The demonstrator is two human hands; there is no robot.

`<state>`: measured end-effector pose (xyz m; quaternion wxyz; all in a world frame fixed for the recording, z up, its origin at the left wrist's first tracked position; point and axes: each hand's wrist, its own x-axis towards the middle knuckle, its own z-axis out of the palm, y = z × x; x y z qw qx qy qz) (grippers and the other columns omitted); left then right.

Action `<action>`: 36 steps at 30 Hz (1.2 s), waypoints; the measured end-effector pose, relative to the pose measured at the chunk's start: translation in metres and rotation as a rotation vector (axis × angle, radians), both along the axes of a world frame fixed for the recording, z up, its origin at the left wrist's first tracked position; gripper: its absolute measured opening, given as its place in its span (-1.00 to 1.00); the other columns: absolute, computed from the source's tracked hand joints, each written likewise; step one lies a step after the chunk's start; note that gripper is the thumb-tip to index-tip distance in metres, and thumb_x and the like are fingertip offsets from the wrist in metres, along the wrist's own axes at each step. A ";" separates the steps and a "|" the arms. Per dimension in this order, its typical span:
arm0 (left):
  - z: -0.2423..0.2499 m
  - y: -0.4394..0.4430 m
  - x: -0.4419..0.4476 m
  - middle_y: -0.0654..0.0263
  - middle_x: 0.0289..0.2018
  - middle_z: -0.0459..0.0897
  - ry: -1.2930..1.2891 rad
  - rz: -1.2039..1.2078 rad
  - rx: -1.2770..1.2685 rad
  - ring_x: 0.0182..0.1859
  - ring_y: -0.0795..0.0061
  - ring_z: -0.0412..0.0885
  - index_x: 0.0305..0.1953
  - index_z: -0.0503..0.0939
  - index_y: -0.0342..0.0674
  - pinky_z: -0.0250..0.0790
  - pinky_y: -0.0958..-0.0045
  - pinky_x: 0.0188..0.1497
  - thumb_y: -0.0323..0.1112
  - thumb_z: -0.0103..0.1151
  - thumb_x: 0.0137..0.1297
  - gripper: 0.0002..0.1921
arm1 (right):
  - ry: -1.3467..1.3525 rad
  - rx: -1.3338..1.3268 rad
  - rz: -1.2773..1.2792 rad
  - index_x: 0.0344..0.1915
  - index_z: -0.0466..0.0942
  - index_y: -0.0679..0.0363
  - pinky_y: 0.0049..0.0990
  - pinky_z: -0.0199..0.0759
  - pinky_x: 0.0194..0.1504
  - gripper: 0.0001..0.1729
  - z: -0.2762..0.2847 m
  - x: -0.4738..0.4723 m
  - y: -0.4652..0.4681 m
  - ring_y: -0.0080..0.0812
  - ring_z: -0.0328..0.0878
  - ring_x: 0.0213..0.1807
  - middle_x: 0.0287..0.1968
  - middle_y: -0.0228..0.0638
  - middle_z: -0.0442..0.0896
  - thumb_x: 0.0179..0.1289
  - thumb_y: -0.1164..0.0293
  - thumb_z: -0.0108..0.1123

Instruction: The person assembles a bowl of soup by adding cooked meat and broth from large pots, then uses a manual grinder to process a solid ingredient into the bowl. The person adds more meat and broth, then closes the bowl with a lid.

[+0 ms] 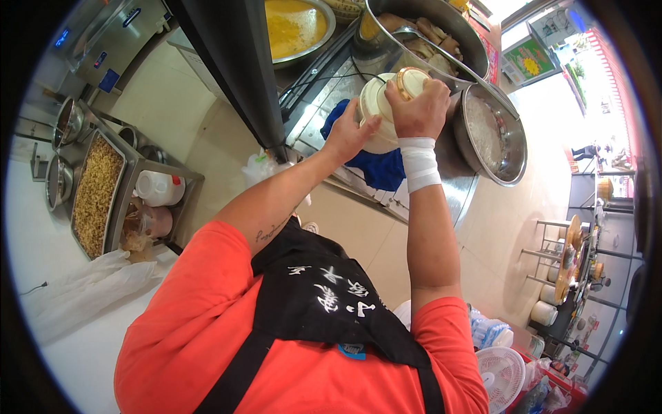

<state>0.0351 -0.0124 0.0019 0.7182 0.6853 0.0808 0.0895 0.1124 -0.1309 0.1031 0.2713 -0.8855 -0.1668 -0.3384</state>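
My left hand (349,135) steadies a round white lidded container (373,98) from its left side, thumb toward the front. With its fingers around the rim, my right hand (426,111) grips a smaller round lid-like piece (412,82), pale with an orange edge, at the container's top right. Whether that piece is attached to the container is hidden. A blue cloth (385,173) lies bunched on the steel counter (460,199) under and beside the container. A thin black cord (323,80) runs leftward from behind the container. White wrapping covers my right wrist.
Behind my hands, a steel pot (376,49) holds meat pieces and a long-handled ladle (465,67). A steel basin (514,155) of cloudy liquid stands right. Back left are a black post (232,57) and a bowl (327,31) of yellow liquid. A tray (116,194) of crumbly food sits left.
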 end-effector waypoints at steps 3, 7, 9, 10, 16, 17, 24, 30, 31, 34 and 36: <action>-0.002 0.000 0.001 -0.06 0.05 0.78 0.000 0.001 0.011 0.07 0.13 0.80 0.43 0.38 -0.30 0.58 0.23 0.15 0.23 0.32 0.47 -0.20 | 0.020 -0.029 0.006 -0.14 0.48 0.29 0.01 0.42 0.20 -0.34 0.002 0.001 0.000 0.18 0.50 0.12 -0.01 0.01 0.60 0.05 0.03 0.62; -0.001 0.000 0.003 -0.05 0.05 0.78 0.028 0.012 0.021 0.07 0.15 0.80 0.41 0.40 -0.28 0.58 0.23 0.16 0.21 0.32 0.47 -0.24 | 0.048 -0.025 0.003 -0.14 0.52 0.29 0.01 0.42 0.18 -0.37 0.004 -0.001 -0.001 0.17 0.50 0.11 -0.02 -0.01 0.59 0.04 0.05 0.60; 0.000 -0.002 0.001 -0.03 0.04 0.78 0.024 0.012 0.013 0.05 0.17 0.80 0.40 0.41 -0.27 0.58 0.25 0.15 0.20 0.32 0.48 -0.25 | 0.045 -0.014 0.013 -0.13 0.52 0.29 0.03 0.42 0.16 -0.37 0.005 -0.002 -0.001 0.17 0.50 0.09 -0.01 0.00 0.59 0.06 0.05 0.60; 0.001 -0.001 0.001 -0.02 0.03 0.79 0.006 0.009 0.004 0.04 0.18 0.81 0.40 0.41 -0.26 0.58 0.25 0.14 0.20 0.33 0.48 -0.25 | 0.050 -0.008 0.009 -0.13 0.52 0.29 0.03 0.43 0.15 -0.37 0.005 -0.002 -0.001 0.17 0.50 0.08 -0.01 0.00 0.58 0.06 0.05 0.60; 0.000 0.000 0.000 0.16 -0.21 0.75 0.013 -0.019 -0.050 -0.20 0.39 0.69 0.43 0.37 -0.26 0.47 0.38 -0.09 0.18 0.33 0.49 -0.24 | 0.048 -0.023 -0.013 -0.15 0.48 0.27 0.03 0.45 0.13 -0.36 0.003 -0.001 0.000 0.19 0.51 0.09 -0.01 0.02 0.58 0.06 0.04 0.60; 0.000 0.000 0.001 0.29 -0.35 0.68 -0.008 -0.022 -0.050 -0.38 0.55 0.56 0.47 0.33 -0.27 0.36 0.47 -0.30 0.14 0.33 0.51 -0.23 | 0.047 -0.023 -0.012 -0.15 0.48 0.27 0.04 0.45 0.13 -0.36 0.003 0.000 0.000 0.19 0.51 0.08 -0.01 0.02 0.58 0.06 0.04 0.60; -0.008 -0.001 0.005 0.42 -0.49 0.61 -0.042 -0.018 -0.027 -0.57 0.70 0.43 0.47 0.31 -0.24 0.27 0.55 -0.51 0.09 0.31 0.54 -0.27 | 0.018 -0.025 0.001 -0.14 0.47 0.27 0.05 0.46 0.13 -0.36 0.000 0.001 -0.001 0.19 0.51 0.08 -0.01 0.02 0.58 0.06 0.04 0.60; -0.010 -0.001 0.005 0.41 -0.46 0.63 -0.061 -0.022 -0.045 -0.57 0.69 0.44 0.47 0.31 -0.23 0.28 0.56 -0.52 0.11 0.31 0.54 -0.27 | -0.001 -0.038 -0.001 -0.14 0.46 0.26 0.04 0.46 0.12 -0.35 0.000 0.002 -0.001 0.19 0.52 0.06 -0.01 0.02 0.58 0.05 0.03 0.60; -0.010 -0.001 0.005 0.40 -0.46 0.63 -0.062 -0.023 -0.052 -0.57 0.69 0.44 0.48 0.31 -0.23 0.28 0.56 -0.52 0.11 0.32 0.54 -0.26 | -0.002 -0.042 -0.004 -0.14 0.46 0.26 0.04 0.46 0.12 -0.35 0.000 0.002 -0.001 0.19 0.52 0.06 -0.01 0.02 0.58 0.05 0.03 0.60; -0.009 -0.002 0.005 0.40 -0.45 0.64 -0.061 -0.023 -0.073 -0.57 0.69 0.44 0.49 0.30 -0.23 0.27 0.56 -0.52 0.12 0.32 0.53 -0.25 | 0.001 -0.050 -0.005 -0.15 0.46 0.26 0.04 0.47 0.12 -0.35 0.000 0.002 -0.001 0.19 0.52 0.06 -0.01 0.02 0.58 0.05 0.03 0.60; -0.009 -0.002 0.004 0.40 -0.46 0.64 -0.059 -0.024 -0.072 -0.58 0.69 0.44 0.49 0.29 -0.23 0.27 0.56 -0.52 0.12 0.33 0.53 -0.24 | 0.005 -0.054 -0.010 -0.15 0.46 0.26 0.04 0.47 0.12 -0.35 0.000 0.002 -0.001 0.20 0.52 0.06 -0.01 0.02 0.58 0.05 0.03 0.61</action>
